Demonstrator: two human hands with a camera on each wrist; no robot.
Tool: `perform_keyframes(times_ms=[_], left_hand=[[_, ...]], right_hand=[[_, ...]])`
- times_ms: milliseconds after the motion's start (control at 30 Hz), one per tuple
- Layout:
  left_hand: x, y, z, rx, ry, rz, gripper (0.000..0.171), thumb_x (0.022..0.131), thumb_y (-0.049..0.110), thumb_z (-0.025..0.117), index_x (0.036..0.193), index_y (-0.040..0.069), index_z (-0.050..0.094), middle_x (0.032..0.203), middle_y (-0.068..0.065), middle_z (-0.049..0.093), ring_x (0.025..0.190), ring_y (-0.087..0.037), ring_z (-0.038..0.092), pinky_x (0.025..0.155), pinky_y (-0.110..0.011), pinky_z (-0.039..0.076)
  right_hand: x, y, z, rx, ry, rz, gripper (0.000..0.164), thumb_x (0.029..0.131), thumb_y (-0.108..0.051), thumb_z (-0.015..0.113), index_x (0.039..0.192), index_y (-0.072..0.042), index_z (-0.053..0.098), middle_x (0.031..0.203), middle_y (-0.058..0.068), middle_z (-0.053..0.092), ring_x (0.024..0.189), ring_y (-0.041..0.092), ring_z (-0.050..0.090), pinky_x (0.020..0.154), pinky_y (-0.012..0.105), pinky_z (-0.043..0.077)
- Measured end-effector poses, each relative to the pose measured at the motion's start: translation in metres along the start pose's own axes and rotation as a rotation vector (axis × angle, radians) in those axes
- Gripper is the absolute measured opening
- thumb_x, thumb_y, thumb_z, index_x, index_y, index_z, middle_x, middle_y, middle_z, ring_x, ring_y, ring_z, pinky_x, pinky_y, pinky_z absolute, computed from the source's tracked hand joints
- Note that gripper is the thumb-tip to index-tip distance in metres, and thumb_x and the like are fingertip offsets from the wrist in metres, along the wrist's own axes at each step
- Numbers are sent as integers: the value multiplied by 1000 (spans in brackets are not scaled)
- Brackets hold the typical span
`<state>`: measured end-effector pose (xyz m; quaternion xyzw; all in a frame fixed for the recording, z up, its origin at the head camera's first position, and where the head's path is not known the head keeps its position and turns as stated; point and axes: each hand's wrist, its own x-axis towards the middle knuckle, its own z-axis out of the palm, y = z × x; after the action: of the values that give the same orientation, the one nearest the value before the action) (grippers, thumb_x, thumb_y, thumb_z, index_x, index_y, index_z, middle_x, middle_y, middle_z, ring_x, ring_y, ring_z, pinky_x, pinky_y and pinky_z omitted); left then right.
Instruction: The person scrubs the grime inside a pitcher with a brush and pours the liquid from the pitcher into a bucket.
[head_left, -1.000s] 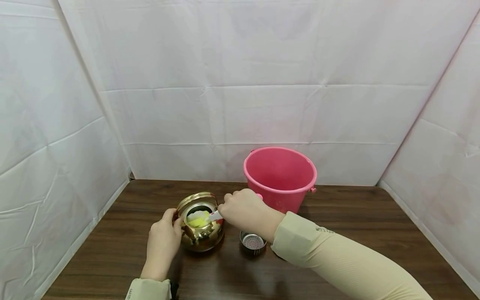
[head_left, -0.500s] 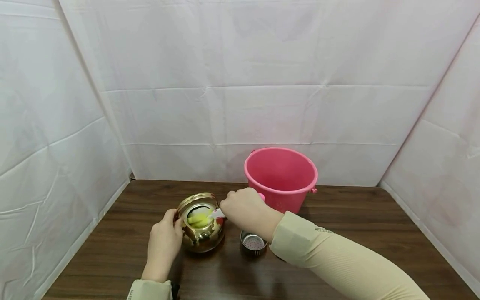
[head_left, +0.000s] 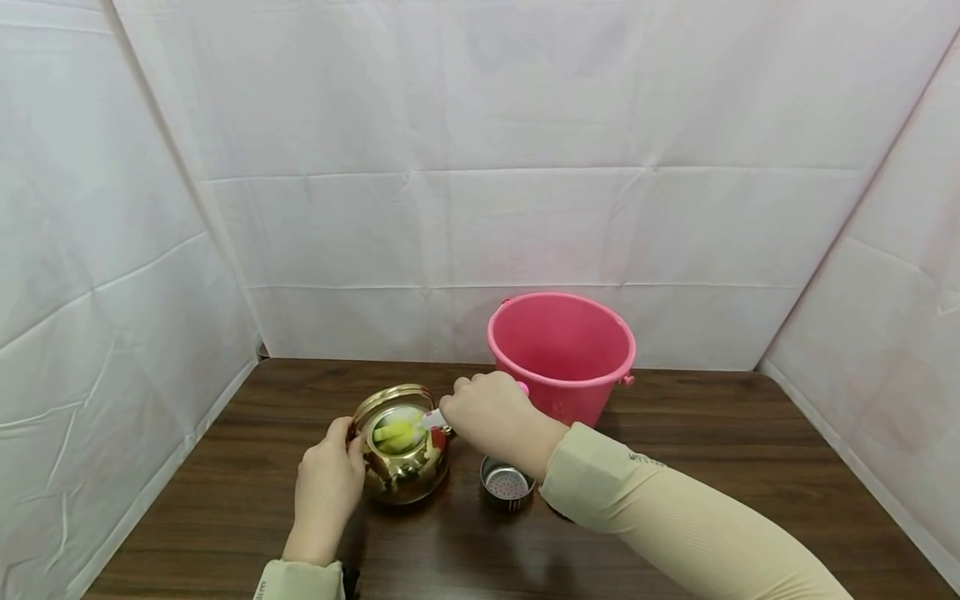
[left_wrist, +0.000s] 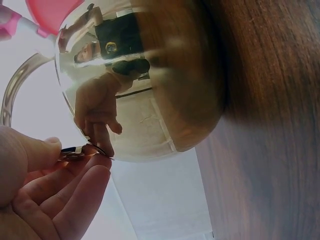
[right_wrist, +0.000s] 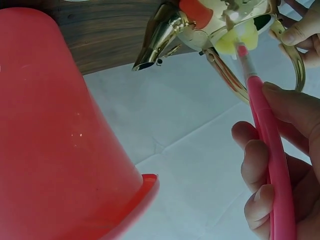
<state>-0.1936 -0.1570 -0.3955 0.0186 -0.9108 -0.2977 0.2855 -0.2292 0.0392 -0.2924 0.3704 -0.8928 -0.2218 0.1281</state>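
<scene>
A shiny gold kettle stands lidless on the table, its arched handle raised over the round opening. My left hand pinches a small metal piece at the kettle's side, by the foot of the handle, between thumb and fingers. My right hand grips the pink handle of a cleaning brush. The brush's yellow sponge head sits inside the kettle's mouth, its lower part hidden by the wall. In the right wrist view, the spout points toward the bucket.
A pink bucket stands behind my right hand, near the table's back edge. Right of the kettle lies a small metal strainer cup, partly under my right wrist. White cloth walls enclose the dark wooden table on three sides.
Inside the kettle's mouth the sponge head has shifted and turned, and its white stem has moved slightly up and right. The right hand has risen a little; left hand and kettle stay put.
</scene>
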Motion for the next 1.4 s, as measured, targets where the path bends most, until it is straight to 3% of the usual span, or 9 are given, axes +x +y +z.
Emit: perform_keyframes(times_ms=[700,1167,1400], left_hand=[[0,0,-1,-4,9,5,18,89,6,61,104,-3,58,87,-27,69,70,-46,65,56,-54,49],[1,0,-1,0,2,-9,18,89,6,60,105,-3,59,88,-26,69,70,-44,65,57,-53,50],[1,1,-2,0,0,-9,18,89,5,60,104,-4,59,87,-26,69,68,-43,65,55,-52,49]], right_hand=[[-1,1,10,-79,110,-91,8,86,-16,68,91,-22,69,76,-2,63,64,15,59,50,25,46],[-7,-2,8,-102,139,-126,10,86,-16,68,92,-23,68,75,-2,60,63,16,58,47,25,45],[-10,-1,5,-93,112,-139,12,86,-15,68,94,-24,68,76,-2,60,64,16,58,47,27,46]])
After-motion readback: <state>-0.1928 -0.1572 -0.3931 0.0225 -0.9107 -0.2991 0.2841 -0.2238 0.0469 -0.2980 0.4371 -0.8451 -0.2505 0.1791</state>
